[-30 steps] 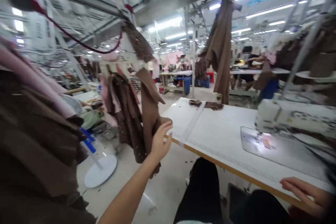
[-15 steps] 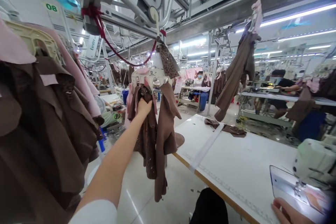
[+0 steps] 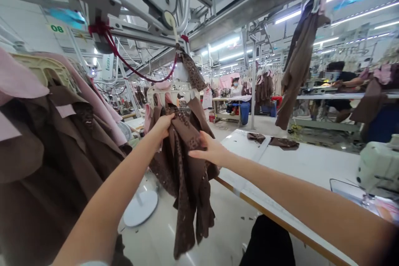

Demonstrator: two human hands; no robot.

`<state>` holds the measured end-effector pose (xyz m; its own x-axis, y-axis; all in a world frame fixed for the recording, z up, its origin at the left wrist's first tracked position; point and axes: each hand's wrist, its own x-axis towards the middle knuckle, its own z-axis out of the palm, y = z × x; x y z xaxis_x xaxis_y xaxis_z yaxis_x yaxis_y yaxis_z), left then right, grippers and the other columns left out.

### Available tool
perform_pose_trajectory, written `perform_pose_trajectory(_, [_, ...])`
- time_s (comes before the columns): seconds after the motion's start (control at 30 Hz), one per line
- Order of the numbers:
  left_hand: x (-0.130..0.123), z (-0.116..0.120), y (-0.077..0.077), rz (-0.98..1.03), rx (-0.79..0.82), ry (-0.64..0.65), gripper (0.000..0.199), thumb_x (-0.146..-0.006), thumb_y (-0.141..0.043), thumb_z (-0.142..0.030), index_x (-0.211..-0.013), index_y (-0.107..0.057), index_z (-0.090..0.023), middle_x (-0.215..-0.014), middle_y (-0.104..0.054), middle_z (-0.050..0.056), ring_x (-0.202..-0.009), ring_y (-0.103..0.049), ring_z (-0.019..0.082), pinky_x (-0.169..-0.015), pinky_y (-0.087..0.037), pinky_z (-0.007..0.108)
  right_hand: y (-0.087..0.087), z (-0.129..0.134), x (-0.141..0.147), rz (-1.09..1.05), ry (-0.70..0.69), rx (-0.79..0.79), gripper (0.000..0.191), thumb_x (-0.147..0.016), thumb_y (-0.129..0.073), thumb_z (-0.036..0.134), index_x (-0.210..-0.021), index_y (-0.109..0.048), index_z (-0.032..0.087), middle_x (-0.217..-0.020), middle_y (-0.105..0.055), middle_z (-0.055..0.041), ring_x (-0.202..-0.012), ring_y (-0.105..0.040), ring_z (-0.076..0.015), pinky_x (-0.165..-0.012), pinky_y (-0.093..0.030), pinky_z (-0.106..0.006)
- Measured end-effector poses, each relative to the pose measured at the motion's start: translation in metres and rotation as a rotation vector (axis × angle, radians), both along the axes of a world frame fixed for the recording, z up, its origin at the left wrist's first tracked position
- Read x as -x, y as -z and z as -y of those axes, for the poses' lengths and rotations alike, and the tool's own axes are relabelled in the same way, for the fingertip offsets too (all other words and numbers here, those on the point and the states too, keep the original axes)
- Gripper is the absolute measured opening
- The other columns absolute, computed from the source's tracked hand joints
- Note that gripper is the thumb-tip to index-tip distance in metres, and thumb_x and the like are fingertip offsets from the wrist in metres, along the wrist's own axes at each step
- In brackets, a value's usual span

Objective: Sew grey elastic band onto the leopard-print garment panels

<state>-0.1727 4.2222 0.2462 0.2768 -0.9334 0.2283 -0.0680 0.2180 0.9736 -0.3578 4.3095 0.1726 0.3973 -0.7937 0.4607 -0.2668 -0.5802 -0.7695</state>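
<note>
1. One white table (image 3: 299, 160) with a brownish edge is seen at the right; two patterned scraps (image 3: 284, 143) are laid near its far edge, and a sewing machine (image 3: 377, 166) is partly shown at the picture's right side.
2. Metal rails (image 3: 218, 29) are carried overhead, with a dark red cord (image 3: 137, 72) looped beneath, and the room is lit by long strip lights. Brown garments (image 3: 65, 153) are hung at the left; farther back, two people are seated at other tables.
3. The brown cloth (image 3: 185, 131) is hung from a pale hanger (image 3: 183, 91), beside the table's left end. Dark spotted print is shown on some parts, plain brown on others, and its lower ends are narrow and ragged.
4. Its upper part is pinched by the left hand (image 3: 165, 125), fingers drawn narrow.
5. It is touched by the right hand (image 3: 213, 148), thumb apart from the fingers; whether these are closed on it cannot quite be told.
</note>
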Motion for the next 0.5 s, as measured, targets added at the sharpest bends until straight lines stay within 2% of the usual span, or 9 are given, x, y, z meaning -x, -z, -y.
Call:
perform_pose_trajectory(0.07, [-0.002, 0.000, 0.009, 0.026, -0.013, 0.016, 0.028, -0.090, -0.044, -0.033, -0.092, -0.059, -0.009, -0.077, -0.065, 0.006, -0.070, -0.063, 0.015, -0.069, -0.052, 0.034, -0.010, 0.030, -0.044, 0.010, 0.039, -0.028, 0.086, -0.060, -0.076, 0.041, -0.131, -0.036, 0.015, -0.120, -0.053, -0.0124, -0.106, -0.052, -0.0247, -0.089, -0.044, -0.036])
perform_pose_trajectory(0.1, [-0.006, 0.001, 0.013, 0.043, -0.006, 0.018, 0.031, -0.091, -0.041, -0.033, -0.090, -0.060, -0.009, -0.071, -0.065, 0.007, -0.068, -0.063, 0.016, -0.068, -0.052, 0.034, -0.013, 0.043, -0.058, -0.002, 0.057, -0.047, 0.078, -0.061, -0.076, 0.036, -0.127, -0.041, 0.013, -0.115, -0.056, -0.0116, -0.104, -0.053, -0.0246, -0.089, -0.043, -0.037])
perform_pose_trajectory(0.17, [-0.018, 0.006, 0.019, 0.088, 0.024, 0.009, 0.036, -0.091, -0.038, -0.037, -0.087, -0.061, -0.010, -0.064, -0.064, 0.007, -0.067, -0.064, 0.018, -0.068, -0.052, 0.034, -0.015, 0.067, -0.069, -0.034, 0.069, -0.084, 0.047, -0.070, -0.069, 0.030, -0.111, -0.056, 0.011, -0.096, -0.064, -0.0081, -0.090, -0.059, -0.0231, -0.082, -0.046, -0.036])
perform_pose_trajectory(0.23, [-0.037, 0.010, 0.022, 0.151, 0.060, -0.019, 0.036, -0.089, -0.038, -0.040, -0.085, -0.061, -0.012, -0.063, -0.063, 0.007, -0.070, -0.064, 0.020, -0.070, -0.051, 0.035, -0.020, 0.086, -0.059, -0.059, 0.044, -0.097, 0.023, -0.078, -0.061, 0.029, -0.091, -0.065, 0.010, -0.078, -0.066, -0.0047, -0.075, -0.061, -0.0203, -0.073, -0.048, -0.034])
perform_pose_trajectory(0.3, [-0.056, 0.011, 0.023, 0.237, 0.106, -0.066, 0.031, -0.085, -0.045, -0.040, -0.081, -0.061, -0.013, -0.066, -0.064, 0.007, -0.077, -0.063, 0.023, -0.075, -0.050, 0.038, -0.030, 0.101, -0.037, -0.064, 0.032, -0.089, 0.022, -0.081, -0.057, 0.030, -0.084, -0.067, 0.010, -0.071, -0.066, -0.0030, -0.067, -0.061, -0.0176, -0.068, -0.049, -0.031])
perform_pose_trajectory(0.37, [-0.068, 0.010, 0.025, 0.350, 0.170, -0.120, 0.020, -0.078, -0.055, -0.035, -0.075, -0.060, -0.015, -0.072, -0.064, 0.008, -0.088, -0.060, 0.026, -0.085, -0.045, 0.042, -0.044, 0.112, -0.015, -0.051, 0.056, -0.064, 0.019, -0.083, -0.056, 0.025, -0.088, -0.067, 0.010, -0.072, -0.066, -0.0026, -0.065, -0.060, -0.0159, -0.068, -0.049, -0.029])
perform_pose_trajectory(0.43, [-0.068, 0.009, 0.027, 0.472, 0.258, -0.167, 0.013, -0.069, -0.063, -0.028, -0.071, -0.059, -0.016, -0.087, -0.065, 0.010, -0.103, -0.053, 0.029, -0.096, -0.036, 0.043, -0.061, 0.119, -0.004, -0.034, 0.095, -0.024, 0.017, -0.084, -0.053, 0.019, -0.091, -0.065, 0.010, -0.072, -0.066, -0.0025, -0.065, -0.060, -0.0152, -0.068, -0.049, -0.029])
perform_pose_trajectory(0.5, [-0.057, 0.010, 0.027, 0.573, 0.362, -0.206, 0.013, -0.067, -0.064, -0.023, -0.076, -0.059, -0.016, -0.114, -0.057, 0.011, -0.119, -0.040, 0.031, -0.105, -0.024, 0.043, -0.079, 0.121, -0.005, -0.011, 0.127, 0.039, 0.016, -0.086, -0.051, 0.018, -0.092, -0.064, 0.010, -0.074, -0.066, -0.0029, -0.067, -0.060, -0.0154, -0.069, -0.049, -0.030])
